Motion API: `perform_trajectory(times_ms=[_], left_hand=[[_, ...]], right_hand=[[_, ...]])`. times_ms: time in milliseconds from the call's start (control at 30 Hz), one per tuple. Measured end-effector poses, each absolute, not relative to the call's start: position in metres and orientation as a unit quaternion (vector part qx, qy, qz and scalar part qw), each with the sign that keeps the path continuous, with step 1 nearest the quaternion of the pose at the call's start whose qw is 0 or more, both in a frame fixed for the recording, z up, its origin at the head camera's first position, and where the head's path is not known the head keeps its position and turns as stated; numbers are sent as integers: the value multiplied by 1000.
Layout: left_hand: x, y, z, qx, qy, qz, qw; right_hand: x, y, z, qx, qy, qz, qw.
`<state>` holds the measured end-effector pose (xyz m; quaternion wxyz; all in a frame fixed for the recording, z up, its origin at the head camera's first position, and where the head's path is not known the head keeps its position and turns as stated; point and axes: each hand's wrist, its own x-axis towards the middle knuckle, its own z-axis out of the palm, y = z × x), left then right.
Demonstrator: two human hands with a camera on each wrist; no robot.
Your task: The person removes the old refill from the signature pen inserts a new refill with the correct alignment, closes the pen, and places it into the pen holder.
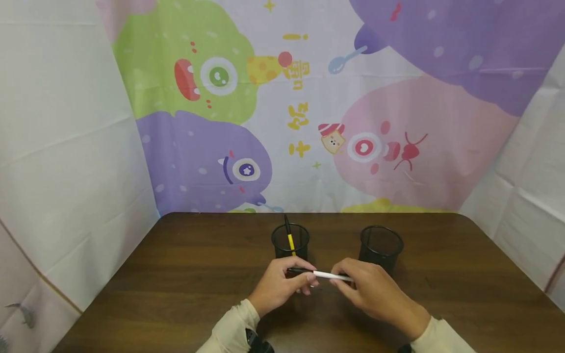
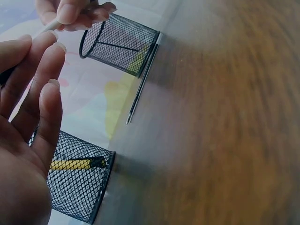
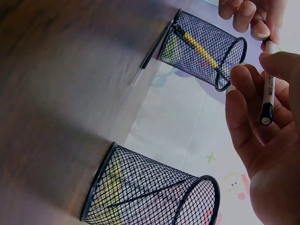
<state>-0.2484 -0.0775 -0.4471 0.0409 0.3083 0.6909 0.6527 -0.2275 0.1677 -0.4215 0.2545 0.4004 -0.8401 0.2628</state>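
Both hands hold one white pen with black ends (image 1: 325, 275) level above the table, in front of two black mesh cups. My left hand (image 1: 277, 283) pinches its black end between thumb and fingers. At the white barrel, my right hand (image 1: 377, 294) grips with thumb and fingertips; the black tail end (image 3: 266, 115) sticks out past the thumb in the right wrist view. The left mesh cup (image 1: 282, 253) holds a yellow and black pen (image 1: 290, 240) leaning in it. On the table lies a thin dark refill-like stick (image 3: 151, 55) with a pale end, seen in both wrist views.
The right mesh cup (image 1: 380, 256) stands just beyond the right hand, a thin dark stick (image 3: 150, 193) showing through its mesh. Under everything is the dark wooden table (image 1: 185, 274). A cartoon-printed cloth (image 1: 304, 181) hangs behind it, and pale cloth walls (image 1: 75, 108) rise on both sides.
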Motion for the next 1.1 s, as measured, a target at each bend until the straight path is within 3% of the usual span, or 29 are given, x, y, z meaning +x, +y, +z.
perform_trajectory(times_ms=[1100], left_hand=[[-245, -74, -446, 314, 695, 646, 33]], right_hand=[[-227, 169, -421, 408, -840, 261, 244]])
